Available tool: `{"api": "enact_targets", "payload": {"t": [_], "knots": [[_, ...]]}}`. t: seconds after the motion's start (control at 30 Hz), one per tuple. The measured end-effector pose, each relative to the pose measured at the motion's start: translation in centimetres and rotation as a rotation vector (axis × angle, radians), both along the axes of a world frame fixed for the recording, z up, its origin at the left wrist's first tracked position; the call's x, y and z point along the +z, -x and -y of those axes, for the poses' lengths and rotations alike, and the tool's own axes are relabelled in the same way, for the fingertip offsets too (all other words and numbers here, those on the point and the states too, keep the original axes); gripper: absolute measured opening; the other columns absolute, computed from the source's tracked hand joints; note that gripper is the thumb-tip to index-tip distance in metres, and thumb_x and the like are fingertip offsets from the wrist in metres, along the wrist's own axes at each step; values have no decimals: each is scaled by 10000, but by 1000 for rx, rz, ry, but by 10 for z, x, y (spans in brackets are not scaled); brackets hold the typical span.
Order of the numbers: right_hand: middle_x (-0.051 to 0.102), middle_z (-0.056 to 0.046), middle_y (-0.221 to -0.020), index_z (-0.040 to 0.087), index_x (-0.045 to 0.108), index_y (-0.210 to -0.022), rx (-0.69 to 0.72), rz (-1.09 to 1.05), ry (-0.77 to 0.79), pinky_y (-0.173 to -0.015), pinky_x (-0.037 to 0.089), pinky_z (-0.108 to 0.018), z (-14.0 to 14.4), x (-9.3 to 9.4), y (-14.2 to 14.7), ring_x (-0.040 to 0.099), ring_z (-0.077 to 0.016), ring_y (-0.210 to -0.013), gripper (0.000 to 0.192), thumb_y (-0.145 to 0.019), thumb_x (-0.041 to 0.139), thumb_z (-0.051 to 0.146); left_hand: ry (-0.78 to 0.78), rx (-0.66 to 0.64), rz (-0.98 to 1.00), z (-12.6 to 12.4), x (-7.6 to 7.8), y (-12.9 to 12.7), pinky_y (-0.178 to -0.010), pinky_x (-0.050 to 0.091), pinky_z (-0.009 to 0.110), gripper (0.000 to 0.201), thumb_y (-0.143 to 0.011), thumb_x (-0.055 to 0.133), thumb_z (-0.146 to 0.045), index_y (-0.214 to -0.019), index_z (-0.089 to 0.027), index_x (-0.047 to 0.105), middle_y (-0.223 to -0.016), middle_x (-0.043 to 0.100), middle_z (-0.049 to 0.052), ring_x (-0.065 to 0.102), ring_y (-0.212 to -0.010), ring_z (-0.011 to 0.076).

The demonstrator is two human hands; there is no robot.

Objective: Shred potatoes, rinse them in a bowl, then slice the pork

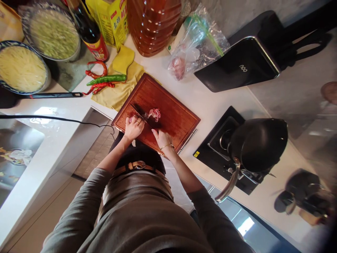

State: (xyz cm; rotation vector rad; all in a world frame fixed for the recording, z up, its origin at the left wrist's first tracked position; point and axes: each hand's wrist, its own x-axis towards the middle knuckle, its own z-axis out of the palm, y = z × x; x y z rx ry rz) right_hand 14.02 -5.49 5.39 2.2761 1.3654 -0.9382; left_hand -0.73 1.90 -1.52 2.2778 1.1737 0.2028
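At the far left stand two patterned bowls: the nearer bowl holds pale yellow shreds, and the second bowl behind it holds greenish shreds. Right of them stands a dark sauce bottle with a red label, then a yellow carton and a big oil jug full of amber oil. In front of these, red chilies and one green chili lie on a yellow cloth.

The wooden cutting board lies on the white surface, partly over the cloth. On it lies the piece of raw meat, pink with white streaks, small and uneven in shape. The left hand is curled with its fingers pressed down on the near end of the meat (a ring shows on one finger). The right hand, with a thin bangle at the wrist, is closed around the handle of the knife; the dark blade goes across the meat just beside the left fingers.

Further right, a clear plastic bag holds more pink meat. Then comes a black appliance, and a dark wok sits on the gas hob; its inside I cannot see.
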Motion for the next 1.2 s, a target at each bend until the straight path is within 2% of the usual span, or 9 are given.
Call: {"api": "enact_targets", "payload": {"t": [0.17, 0.27, 0.37, 0.43, 0.6, 0.77, 1.0, 1.2], "knots": [[707, -123, -865, 167, 677, -965, -59, -79, -100, -667, 391, -243, -4, -11, -9, 660, -203, -815, 621, -921, 207, 570, -13, 19, -7, 1, 1, 0, -980, 247, 548, 306, -887, 395, -326, -1030, -238, 651, -1099, 642, 114, 459, -1182, 317], [709, -95, -796, 171, 695, -868, -164, -187, -126, -652, 382, -231, 2, -18, -26, 654, -177, -763, 679, -943, 121, 525, -26, 33, -21, 2, 2, -1, -973, 248, 550, 312, -891, 389, -333, -1065, -258, 638, -1140, 630, 107, 456, -1189, 317], [698, -95, -729, 151, 697, -780, -262, -210, -123, -632, 376, -226, 10, -19, -39, 643, -160, -702, 747, -946, 58, 501, -29, 44, -31, 2, 3, -3, -966, 251, 546, 319, -893, 386, -336, -1088, -262, 628, -1148, 627, 109, 456, -1188, 316], [695, -98, -721, 144, 699, -785, -279, -200, -131, -630, 376, -227, 14, -17, -40, 641, -160, -694, 742, -948, 69, 499, -26, 52, -32, 3, 3, -4, -965, 253, 541, 318, -891, 392, -337, -1091, -258, 626, -1139, 629, 113, 458, -1185, 315], [710, -103, -825, 153, 686, -956, -185, -117, -136, -664, 376, -232, 22, -4, -22, 651, -179, -782, 591, -957, 191, 476, -39, 77, -13, 5, 7, 3, -976, 243, 532, 281, -873, 427, -375, -1019, -254, 634, -1153, 619, 106, 480, -1164, 304], [707, -121, -865, 169, 659, -1005, -83, -43, -28, -650, 373, -245, 24, 7, -3, 652, -206, -801, 560, -936, 236, 529, -50, 116, -28, 10, 12, 14, -998, 209, 545, 237, -842, 470, -401, -906, -235, 628, -1187, 587, 118, 459, -1187, 309], [700, -143, -862, 159, 659, -1015, -13, -2, 9, -671, 399, -257, 21, 6, 0, 659, -213, -810, 628, -910, 213, 588, -73, 197, -76, 10, 4, 13, -1013, 220, 530, 468, -829, 458, -465, -1134, -117, 528, -1233, 508, 215, 420, -1188, 345], [703, -162, -883, 146, 686, -979, -33, -54, -9, -704, 421, -260, 2, -1, 6, 665, -219, -841, 630, -915, 228, 574, -67, 192, -75, 14, -1, 9, -1026, 208, 524, 494, -859, 409, -432, -1182, -67, 487, -1273, 458, 249, 365, -1237, 354]]}}
